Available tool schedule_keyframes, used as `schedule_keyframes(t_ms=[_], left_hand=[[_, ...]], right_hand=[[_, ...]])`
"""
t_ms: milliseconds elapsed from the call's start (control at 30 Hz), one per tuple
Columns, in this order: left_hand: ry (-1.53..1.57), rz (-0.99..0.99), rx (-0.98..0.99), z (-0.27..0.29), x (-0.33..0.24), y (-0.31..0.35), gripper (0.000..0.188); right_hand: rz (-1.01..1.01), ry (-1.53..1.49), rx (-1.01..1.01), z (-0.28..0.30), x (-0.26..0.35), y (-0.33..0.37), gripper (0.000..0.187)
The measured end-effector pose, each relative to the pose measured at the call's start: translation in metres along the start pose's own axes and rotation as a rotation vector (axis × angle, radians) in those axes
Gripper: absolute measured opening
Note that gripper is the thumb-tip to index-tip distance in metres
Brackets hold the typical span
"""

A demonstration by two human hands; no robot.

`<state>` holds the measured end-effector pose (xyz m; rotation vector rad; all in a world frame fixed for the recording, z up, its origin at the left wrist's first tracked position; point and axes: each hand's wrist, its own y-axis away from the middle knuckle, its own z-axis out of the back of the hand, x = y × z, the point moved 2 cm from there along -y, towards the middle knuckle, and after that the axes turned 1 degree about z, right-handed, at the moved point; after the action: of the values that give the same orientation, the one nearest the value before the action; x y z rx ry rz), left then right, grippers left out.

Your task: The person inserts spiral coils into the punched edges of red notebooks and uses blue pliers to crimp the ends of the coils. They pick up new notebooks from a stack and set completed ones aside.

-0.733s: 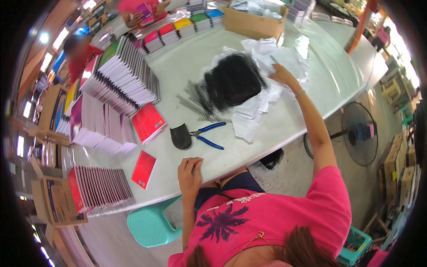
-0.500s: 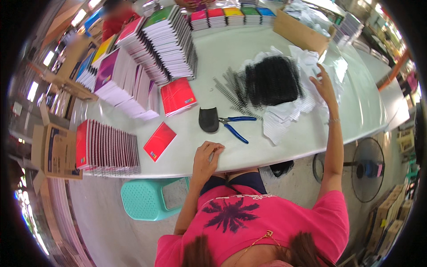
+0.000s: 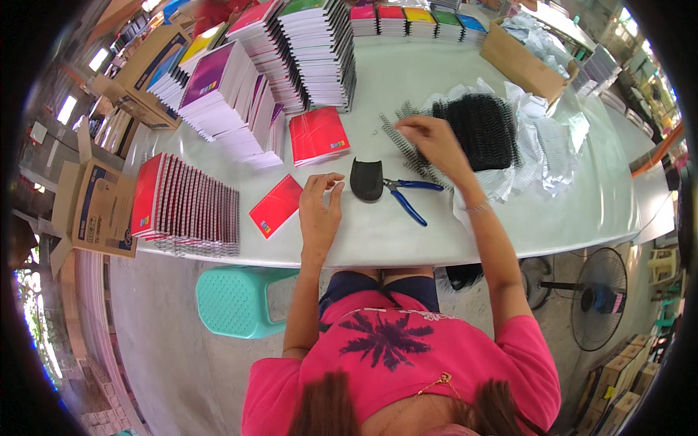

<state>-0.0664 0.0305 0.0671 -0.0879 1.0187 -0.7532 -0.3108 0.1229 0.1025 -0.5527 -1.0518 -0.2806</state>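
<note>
My left hand [image 3: 321, 214] rests on the table's near side, fingers loosely bent and apart, with nothing in it. Just to its left lies a single red notebook [image 3: 275, 206]. My right hand [image 3: 435, 147] is over the loose black spiral binding coils [image 3: 393, 131], fingertips drawn together; whether a coil is between them is hidden. Right of that hand, a dense black bundle of coils [image 3: 480, 131] sits on crumpled white paper [image 3: 547, 138]. Between my hands lie blue-handled cutting pliers [image 3: 408, 195], their head beside a black curved piece [image 3: 366, 180].
More red notebooks [image 3: 318, 136] lie farther back. Tall notebook stacks [image 3: 318, 58] and a row of coil-bound red ones [image 3: 193, 207] fill the left. A carton [image 3: 520, 62] of crumpled paper stands back right. A turquoise stool [image 3: 236, 301] and a fan [image 3: 598, 298] stand below.
My right hand has swung left from the paper's right side to the loose coils. My left hand has moved up and left, close to the single red notebook. The view has shifted.
</note>
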Motion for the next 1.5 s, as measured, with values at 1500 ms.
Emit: schedule_keyframes(t_ms=[1500], left_hand=[[-0.618, -0.273, 0.411, 0.031, -0.010, 0.018, 0.025]], right_hand=[[-0.261, 0.860, -0.804, 0.164, -0.103, 0.034, 0.030]])
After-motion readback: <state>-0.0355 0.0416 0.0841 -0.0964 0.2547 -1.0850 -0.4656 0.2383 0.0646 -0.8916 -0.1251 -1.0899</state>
